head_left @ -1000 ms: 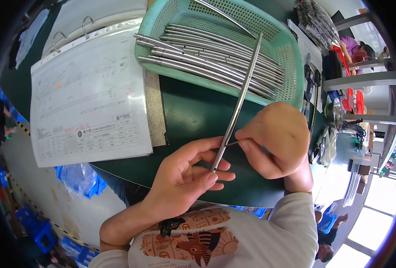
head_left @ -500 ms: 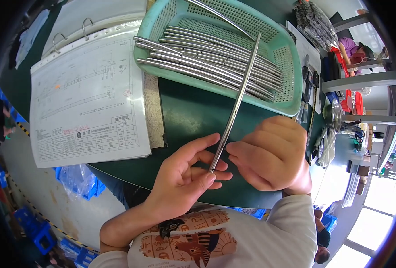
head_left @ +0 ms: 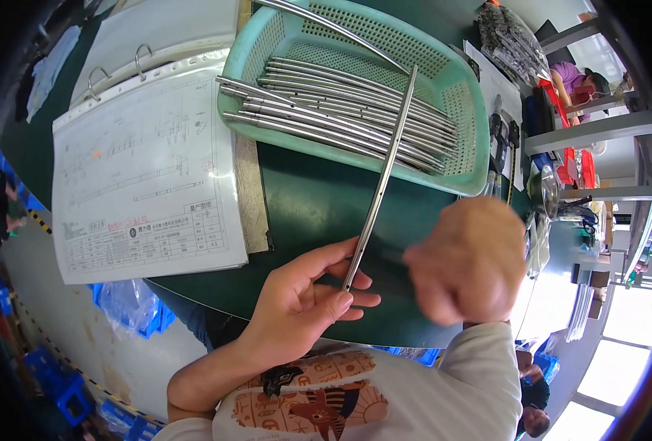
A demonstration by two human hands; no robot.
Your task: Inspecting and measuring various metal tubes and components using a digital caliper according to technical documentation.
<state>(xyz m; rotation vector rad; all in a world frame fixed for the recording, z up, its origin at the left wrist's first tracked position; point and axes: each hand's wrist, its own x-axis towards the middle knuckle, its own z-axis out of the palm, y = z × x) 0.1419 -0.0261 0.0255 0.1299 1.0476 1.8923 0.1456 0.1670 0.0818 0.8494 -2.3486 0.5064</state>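
Observation:
My left hand (head_left: 293, 305) holds the lower end of a long, shiny metal tube (head_left: 380, 187) between thumb and fingers. Small holes run along the tube, which slants up and away to the right, its far end over a green plastic basket (head_left: 478, 158). My right hand (head_left: 473, 261) is apart from the tube, to its right, and blurred by motion. Its fingers are curled closed; a faint dark streak shows at their tips, too smeared to name. Inside the basket lie several similar metal tubes (head_left: 340, 110), some sticking out over its left edge.
An open ring binder with a technical drawing (head_left: 146, 176) lies left on the dark green table (head_left: 304, 195). Measuring tools (head_left: 503, 136) lie right of the basket. Blue crates (head_left: 131, 305) stand on the floor at left. Another person (head_left: 572, 81) sits at far right.
My right hand has pulled away from the tube, to the right. The tube's far end has dipped slightly in view; my left hand keeps its grip.

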